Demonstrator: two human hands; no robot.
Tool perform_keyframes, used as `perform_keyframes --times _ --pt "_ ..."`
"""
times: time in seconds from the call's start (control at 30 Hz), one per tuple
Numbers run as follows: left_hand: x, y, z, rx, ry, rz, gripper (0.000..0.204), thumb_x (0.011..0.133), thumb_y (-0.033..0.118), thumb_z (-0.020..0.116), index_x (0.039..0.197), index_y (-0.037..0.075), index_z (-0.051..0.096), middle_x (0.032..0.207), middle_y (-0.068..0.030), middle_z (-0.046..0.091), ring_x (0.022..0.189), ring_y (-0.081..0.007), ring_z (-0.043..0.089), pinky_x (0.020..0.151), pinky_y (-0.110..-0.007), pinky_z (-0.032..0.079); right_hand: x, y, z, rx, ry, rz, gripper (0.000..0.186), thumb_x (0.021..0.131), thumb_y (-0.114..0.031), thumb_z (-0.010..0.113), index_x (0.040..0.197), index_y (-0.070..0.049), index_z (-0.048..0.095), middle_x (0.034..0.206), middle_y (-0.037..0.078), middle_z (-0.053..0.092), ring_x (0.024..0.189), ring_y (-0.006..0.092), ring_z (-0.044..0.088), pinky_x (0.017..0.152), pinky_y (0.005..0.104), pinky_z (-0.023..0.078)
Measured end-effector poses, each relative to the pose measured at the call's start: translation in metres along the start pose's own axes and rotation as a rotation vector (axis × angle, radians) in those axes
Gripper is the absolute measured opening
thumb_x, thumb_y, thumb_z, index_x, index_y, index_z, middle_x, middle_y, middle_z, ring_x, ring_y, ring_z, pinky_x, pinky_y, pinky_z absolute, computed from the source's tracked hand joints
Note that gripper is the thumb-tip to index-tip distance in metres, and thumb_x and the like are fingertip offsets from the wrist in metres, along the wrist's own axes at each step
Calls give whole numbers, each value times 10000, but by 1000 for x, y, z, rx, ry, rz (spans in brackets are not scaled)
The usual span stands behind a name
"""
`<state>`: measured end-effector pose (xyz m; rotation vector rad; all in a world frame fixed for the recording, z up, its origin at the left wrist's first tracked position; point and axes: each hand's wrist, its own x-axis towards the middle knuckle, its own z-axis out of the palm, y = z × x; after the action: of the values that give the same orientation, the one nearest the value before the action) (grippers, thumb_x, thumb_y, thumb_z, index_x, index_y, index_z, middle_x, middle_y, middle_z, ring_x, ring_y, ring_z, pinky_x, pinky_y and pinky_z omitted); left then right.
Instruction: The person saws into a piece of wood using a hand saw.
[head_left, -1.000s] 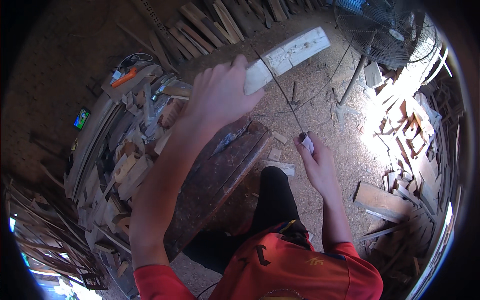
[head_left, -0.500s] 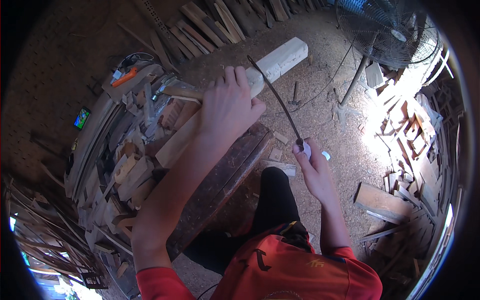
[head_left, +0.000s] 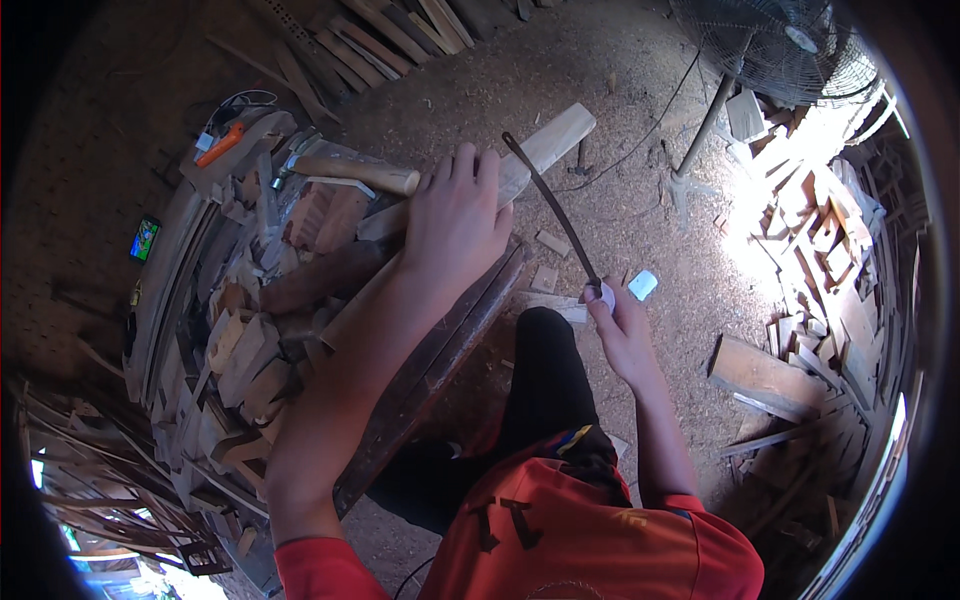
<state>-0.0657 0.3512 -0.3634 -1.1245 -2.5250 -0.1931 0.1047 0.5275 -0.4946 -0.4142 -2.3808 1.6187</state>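
Apparent step, filing: left hand (head_left: pixel 455 208) clamps its fingers on the wood block (head_left: pixel 555 141) projecting past the far end of the desk (head_left: pixel 450 336), right hand (head_left: pixel 622 325) on the file (head_left: pixel 561 215), the next stroke requiring steady support.

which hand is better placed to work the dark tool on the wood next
Probably the right hand: it grips the tool by its near end, while the left hand is occupied holding the wood.
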Motion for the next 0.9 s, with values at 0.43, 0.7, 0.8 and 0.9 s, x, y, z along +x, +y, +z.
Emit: perform_keyframes --times 0.43,0.7,0.8,0.9 --pt "3 6 2 -63 -280 -191 408 993 319 599 1148 -54 535 1029 -222 659 941 -399 702 826 -480 554 1 28 20 85 15 51 311 1033 -317 552 913 -32 582 688 96 539 672 196 542 655 368 428" --pt "-8 13 12 -18 -69 -47 425 1010 273 578 1208 -96 506 1106 -248 578 1041 -397 644 899 -481 523 -4 43 26 149 33 62 326 1039 -325 549 889 -39 591 679 57 541 662 166 549 632 349 419" --pt "-11 21 5 -149 -79 -28 444 1004 249 583 1249 -111 493 1173 -264 540 1079 -412 616 922 -486 506 -9 53 25 261 48 110 344 1049 -336 544 860 -49 564 664 13 505 649 124 520 606 324 402" --pt "-2 18 -4 -212 -170 -35 448 995 247 595 1262 -98 493 1187 -259 538 1088 -424 610 928 -494 498 -11 54 23 617 58 222 356 1057 -343 539 840 -61 537 667 -14 478 646 95 490 593 304 387"
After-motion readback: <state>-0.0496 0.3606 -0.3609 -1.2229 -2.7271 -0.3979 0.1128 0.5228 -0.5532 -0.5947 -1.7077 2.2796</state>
